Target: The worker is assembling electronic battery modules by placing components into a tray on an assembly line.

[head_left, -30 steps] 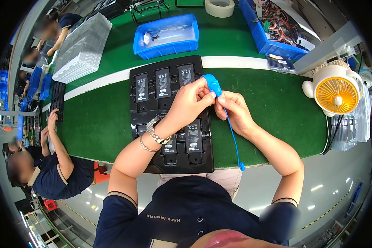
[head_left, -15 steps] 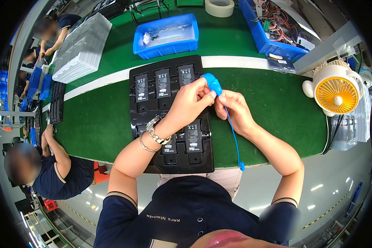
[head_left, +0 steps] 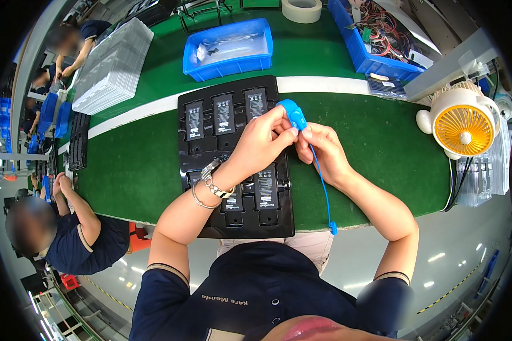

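A blue anti-static wrist strap (head_left: pixel 293 115) is held up over the right edge of a black tray. My left hand (head_left: pixel 261 138) is closed on the band, its fingers bent around the loop. Pinched at the strap's lower end, by the buckle and cord, is my right hand (head_left: pixel 323 149); its fingertips partly hide the joint. The thin blue cord (head_left: pixel 325 190) hangs to the table's front edge. Under my left forearm lies the black tray (head_left: pixel 286 213), holding several flat black batteries (head_left: pixel 224 113) in its pockets. My wrist and a metal watch cover some of them.
At the back stand a blue bin (head_left: pixel 228 71), a tape roll (head_left: pixel 301 11) and a blue crate of wires (head_left: pixel 375 63). A yellow-and-white fan (head_left: pixel 465 132) is at right. Stacked pale trays (head_left: pixel 114 65) stand at far left; a co-worker (head_left: pixel 79 233) sits at the left.
My hands and the strap have hardly moved. The co-worker's hands at the left have shifted slightly.
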